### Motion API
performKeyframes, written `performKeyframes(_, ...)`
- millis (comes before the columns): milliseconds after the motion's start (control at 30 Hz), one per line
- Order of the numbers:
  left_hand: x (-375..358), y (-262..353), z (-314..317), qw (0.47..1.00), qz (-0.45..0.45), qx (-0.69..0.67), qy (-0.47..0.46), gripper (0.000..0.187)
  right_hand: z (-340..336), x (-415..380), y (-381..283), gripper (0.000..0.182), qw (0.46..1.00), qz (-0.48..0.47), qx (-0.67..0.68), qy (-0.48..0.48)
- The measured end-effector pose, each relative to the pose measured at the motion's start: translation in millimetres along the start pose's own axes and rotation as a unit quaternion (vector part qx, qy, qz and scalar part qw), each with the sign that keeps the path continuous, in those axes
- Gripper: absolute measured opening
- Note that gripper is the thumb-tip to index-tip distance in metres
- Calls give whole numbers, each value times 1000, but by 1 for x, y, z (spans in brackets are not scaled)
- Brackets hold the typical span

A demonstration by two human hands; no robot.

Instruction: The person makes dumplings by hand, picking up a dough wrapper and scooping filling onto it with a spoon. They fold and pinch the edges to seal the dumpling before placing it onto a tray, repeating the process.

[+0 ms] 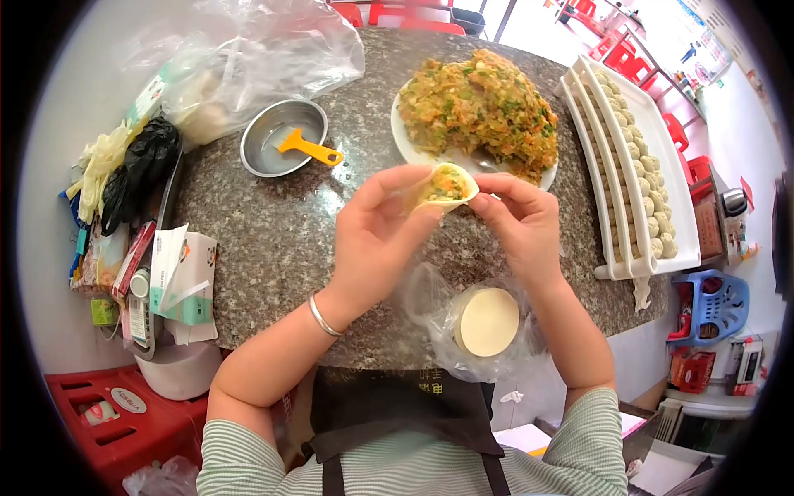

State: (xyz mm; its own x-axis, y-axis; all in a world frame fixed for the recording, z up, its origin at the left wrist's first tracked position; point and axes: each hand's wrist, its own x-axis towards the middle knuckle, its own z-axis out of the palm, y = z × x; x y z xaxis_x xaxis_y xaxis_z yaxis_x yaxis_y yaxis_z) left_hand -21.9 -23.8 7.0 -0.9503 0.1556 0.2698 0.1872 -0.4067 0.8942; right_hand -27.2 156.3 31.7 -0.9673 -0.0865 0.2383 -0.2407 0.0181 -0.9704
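A round dumpling wrapper with orange and green filling, a half-folded dumpling (447,185), is held up above the table between both hands. My left hand (382,227) curls around its left side, thumb below and fingers behind. With thumb and forefinger, my right hand (521,217) pinches its right edge. Just beyond the hands is a white plate (403,136) heaped with chopped vegetable filling (484,107). A stack of round wrappers (489,322) lies in a clear plastic bag (438,331) near the table's front edge, below my right hand.
A metal bowl (263,149) holding a yellow-handled scraper (310,147) stands at left, near a large plastic bag (248,58). Stacked white trays (678,190) with rows of dumplings (637,157) occupy the right. A tissue box (186,273) and gloves (103,165) crowd the left edge.
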Motion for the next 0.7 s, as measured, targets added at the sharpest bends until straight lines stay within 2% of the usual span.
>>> performKeyframes(67,0,-1,-2,999,36,32,15,37,2,2,-2,15,1000,1,5,0)
performKeyframes(133,2,-5,-6,981,107,162,13,27,1,4,-1,15,1000,3,11,5)
performKeyframes(267,1,-2,-2,986,86,143,30,20,-3,10,0,13,999,34,2,-18)
performKeyframes(333,2,-3,-4,972,131,195,6,21,-5,11,0,13,998,53,8,-20)
performKeyframes(433,0,-7,-2,982,105,160,10,21,-7,6,3,13,998,44,-19,-35)
performKeyframes(500,-2,-5,2,985,76,149,32,20,-3,4,7,11,995,-61,-75,-7)
performKeyframes(533,-2,-4,2,988,48,138,56,20,-2,4,7,11,996,-60,-73,-7)
performKeyframes(600,0,-8,-2,986,65,149,47,20,1,4,7,10,976,-158,-150,-7)
performKeyframes(700,-2,-7,0,983,79,163,32,19,-2,1,8,10,981,-135,-142,1)
